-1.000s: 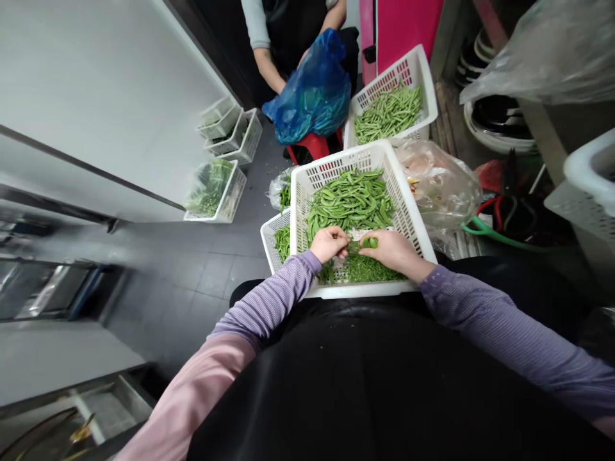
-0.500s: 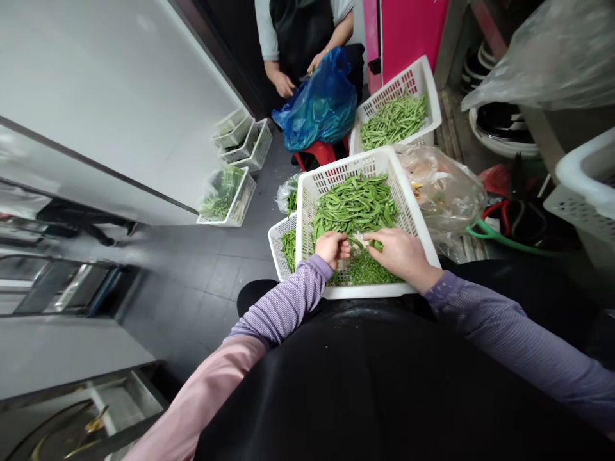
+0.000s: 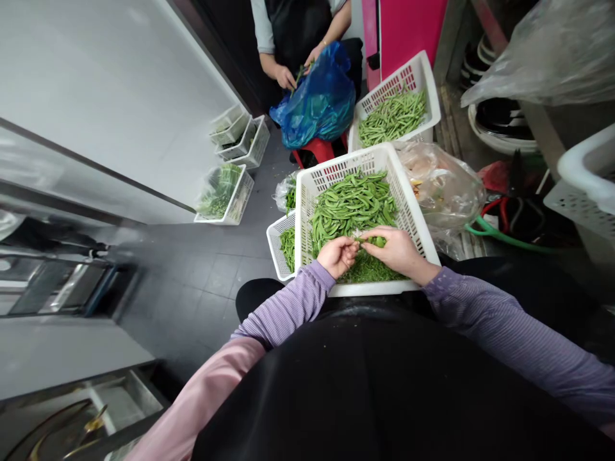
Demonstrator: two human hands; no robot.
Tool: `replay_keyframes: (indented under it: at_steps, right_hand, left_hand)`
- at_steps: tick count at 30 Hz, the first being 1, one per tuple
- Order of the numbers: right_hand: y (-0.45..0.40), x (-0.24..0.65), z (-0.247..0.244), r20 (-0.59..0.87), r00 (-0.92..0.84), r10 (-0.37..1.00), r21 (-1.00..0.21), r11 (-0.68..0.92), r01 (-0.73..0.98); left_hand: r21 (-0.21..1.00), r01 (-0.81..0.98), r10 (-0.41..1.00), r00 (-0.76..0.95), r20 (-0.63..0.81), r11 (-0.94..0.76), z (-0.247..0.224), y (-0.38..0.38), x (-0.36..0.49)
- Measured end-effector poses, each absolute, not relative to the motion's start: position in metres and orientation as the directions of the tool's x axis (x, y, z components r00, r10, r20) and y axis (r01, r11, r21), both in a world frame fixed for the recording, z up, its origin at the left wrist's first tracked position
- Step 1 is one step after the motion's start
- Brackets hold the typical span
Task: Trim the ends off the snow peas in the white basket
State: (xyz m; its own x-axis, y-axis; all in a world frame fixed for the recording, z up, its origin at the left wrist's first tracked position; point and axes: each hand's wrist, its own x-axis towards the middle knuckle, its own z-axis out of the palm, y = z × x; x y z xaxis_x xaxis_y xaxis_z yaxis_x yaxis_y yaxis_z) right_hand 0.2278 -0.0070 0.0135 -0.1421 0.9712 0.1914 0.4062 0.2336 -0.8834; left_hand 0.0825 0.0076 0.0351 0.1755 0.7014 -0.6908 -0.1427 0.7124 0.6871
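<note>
In front of me a white slotted basket (image 3: 304, 224) rests against my lap. A heap of flat green pea pods (image 3: 353, 202) fills its far part, and small green trimmings (image 3: 372, 267) lie in the near part. My left hand (image 3: 339, 256) is closed, its thumb and forefinger pinching one end of a pea pod (image 3: 359, 239). My right hand (image 3: 394, 251) grips the same pod's other end, with more green pods tucked under its fingers. Both hands meet above the trimmings, their fingertips almost touching.
Across from me a person (image 3: 307, 25) handles greens over a blue plastic bag (image 3: 317, 96) on a red stool (image 3: 317, 151). A basket of green beans (image 3: 394, 120) stands beyond mine, a clear bag (image 3: 444, 186) to its right. More baskets (image 3: 240, 198) line the wall at left.
My left hand has moved right, closer to my right hand, and the pod between them shows less. The other person's hands now hold a green stalk above the blue bag.
</note>
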Motion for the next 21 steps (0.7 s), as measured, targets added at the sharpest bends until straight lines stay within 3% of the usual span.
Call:
replay_keyframes:
  at_steps: [3, 5, 8, 12, 15, 17, 19, 21]
  right_hand:
    - [-0.004, 0.239, 0.023, 0.061, -0.028, 0.998, -0.935, 0.067, 0.348]
    - [-0.002, 0.248, 0.028, -0.046, 0.067, 0.997, -0.944, -0.065, 0.322]
    - [0.002, 0.254, 0.029, -0.11, 0.143, 0.984, -0.955, -0.145, 0.26]
    - [0.005, 0.25, 0.026, -0.156, 0.111, 0.981, -0.958, -0.178, 0.225]
    - [0.006, 0.248, 0.026, -0.167, 0.1, 0.981, -0.944, -0.188, 0.271]
    - [0.006, 0.249, 0.025, -0.144, 0.092, 0.985, -0.913, -0.169, 0.372]
    - [0.005, 0.25, 0.025, -0.028, 0.088, 0.996, -0.829, -0.072, 0.555]
    - [0.001, 0.248, 0.023, 0.147, -0.016, 0.989, -0.663, 0.111, 0.74]
  left_hand:
    - [0.683, 0.129, 0.683, 0.046, -0.729, 0.719, 0.01, 0.001, 0.074]
    - [0.593, 0.307, 0.629, -0.024, -0.777, 0.744, -0.007, -0.004, 0.066]
    - [0.564, 0.458, 0.626, 0.021, -0.78, 0.687, -0.016, -0.006, 0.059]
    - [0.722, 0.666, 0.837, 0.276, -0.472, 0.188, 0.008, 0.007, 0.065]
    - [0.708, 0.705, 0.769, 0.475, -0.428, -0.042, 0.032, 0.018, 0.074]
    - [0.598, 0.777, 0.726, 0.525, -0.445, -0.196, 0.044, 0.022, 0.078]
    - [0.363, 0.85, 0.736, 0.516, -0.437, -0.38, 0.051, 0.024, 0.079]
    - [0.109, 0.84, 0.732, 0.52, -0.44, -0.531, 0.057, 0.026, 0.079]
